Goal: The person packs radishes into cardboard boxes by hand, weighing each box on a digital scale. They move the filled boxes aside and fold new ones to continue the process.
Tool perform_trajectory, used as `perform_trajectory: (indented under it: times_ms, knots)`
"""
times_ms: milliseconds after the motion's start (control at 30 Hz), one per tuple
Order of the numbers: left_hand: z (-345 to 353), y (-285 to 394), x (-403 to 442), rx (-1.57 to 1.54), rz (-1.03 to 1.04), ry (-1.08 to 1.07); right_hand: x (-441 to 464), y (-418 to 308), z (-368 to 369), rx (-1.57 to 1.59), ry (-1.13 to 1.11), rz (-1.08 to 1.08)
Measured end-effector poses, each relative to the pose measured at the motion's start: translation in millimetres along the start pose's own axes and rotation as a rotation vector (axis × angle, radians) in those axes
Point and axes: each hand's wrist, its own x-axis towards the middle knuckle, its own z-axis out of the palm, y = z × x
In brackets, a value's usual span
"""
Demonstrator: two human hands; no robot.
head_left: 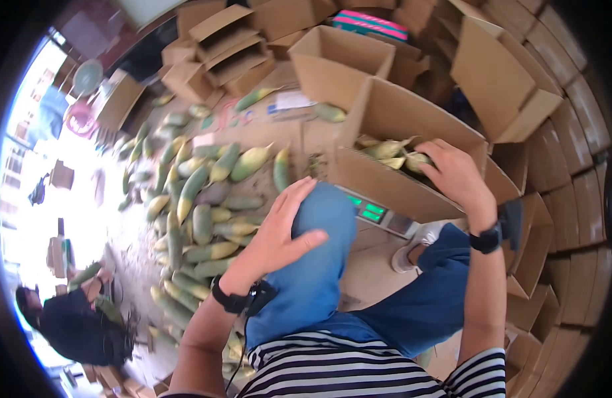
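My left hand [289,229] lies flat on my bent knee, thumb spread away from the fingers, and holds nothing. Inside an open cardboard box [399,182], my right hand [452,174] curls its fingers over the end of a green radish [417,161]. More radishes [384,149] with pale, yellowish ends lie beside it in the box. The fingertips' underside is partly hidden. Below the box shows a scale [400,225] with a lit green display [372,211].
A large heap of green radishes [203,222] covers the floor to the left. Empty open cartons [346,63] stand beyond the box, and stacked cartons [565,192] line the right side. A person in dark clothes [80,328] handles a radish at lower left.
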Motion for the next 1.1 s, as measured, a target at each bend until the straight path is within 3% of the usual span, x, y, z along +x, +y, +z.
perform_trajectory:
  times_ms: [33,100,133,167,233,300,433,500,600,833,933,1000,1100]
  knots:
    - [-7.7,-14.0,-5.9,0.012,-0.028,0.013,-2.6,-2.5,-1.1,0.002,-0.014,-0.017]
    - [-27.0,-51.8,-22.3,-0.471,-0.439,0.052,-5.1,-3.1,1.0,-0.018,-0.053,-0.009]
    - [-39.8,-72.8,-31.9,-0.454,-0.512,0.154,-6.7,-3.4,0.6,-0.05,-0.083,0.019]
    - [-53.6,-79.2,-37.8,-0.33,-0.609,0.263,-6.5,-7.2,-0.7,-0.07,-0.112,0.049]
    - [-73.1,-140.2,-77.1,0.069,-0.603,0.281,-6.0,-9.7,2.7,-0.07,-0.102,0.021]
    - [-79.8,-159.8,-109.6,0.511,-0.702,0.146,-3.1,-14.7,6.4,-0.071,-0.088,-0.005]
    - [-43.0,-214.3,-180.2,0.584,-0.789,-0.035,10.7,-49.5,16.0,0.118,0.037,-0.178]
    - [-13.7,-227.1,-202.9,0.7,-0.931,-0.268,16.2,-72.3,25.3,0.235,0.113,-0.288]
    - [25.8,-209.1,-214.0,0.709,-0.919,-0.447,20.8,-108.2,43.4,0.319,0.117,-0.424]
    - [45.8,-228.0,-213.6,0.556,-1.003,-0.569,31.1,-133.7,63.5,0.492,-0.01,-0.489]
    - [43.3,-253.2,-198.9,0.632,-1.02,-0.467,33.8,-134.8,63.9,0.5,-0.011,-0.489]
    - [44.0,-277.9,-187.3,0.939,-0.855,-0.282,36.7,-134.7,64.3,0.511,-0.023,-0.484]
    - [41.6,-297.0,-158.9,1.138,-0.68,-0.241,45.2,-132.0,67.0,0.557,-0.041,-0.53]
